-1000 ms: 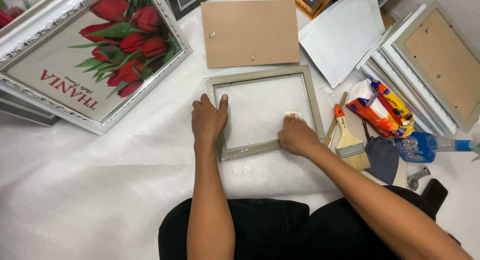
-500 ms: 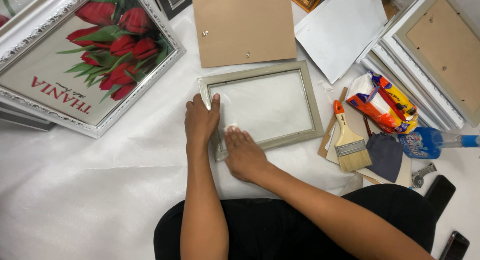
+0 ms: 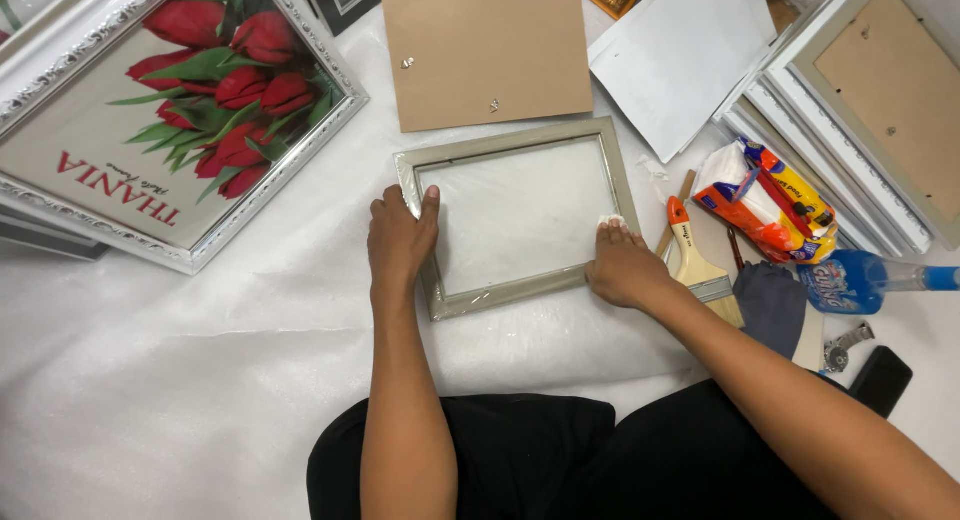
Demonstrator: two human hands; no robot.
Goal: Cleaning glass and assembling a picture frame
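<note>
A small grey picture frame (image 3: 520, 145) with a glass pane lies flat on white sheeting in front of me. My left hand (image 3: 400, 240) rests on its left edge, thumb over the rim onto the glass. My right hand (image 3: 625, 265) sits at the frame's lower right corner and presses a small white wad of cloth or tissue (image 3: 610, 221) against the glass there. A brown backing board (image 3: 490, 52) with small metal clips lies just beyond the frame.
A large silver frame with a red tulip print (image 3: 170, 110) lies at the far left. Right of the small frame are a paintbrush (image 3: 695, 265), an orange packet (image 3: 770, 200), a blue spray bottle (image 3: 860, 280), a dark cloth (image 3: 770, 305), a phone (image 3: 880, 380), white sheets (image 3: 680, 55) and stacked frames (image 3: 880, 100).
My right hand has swept with the white wad from the frame's lower left, next to my left hand, across to its lower right corner. My left hand stays on the left edge.
</note>
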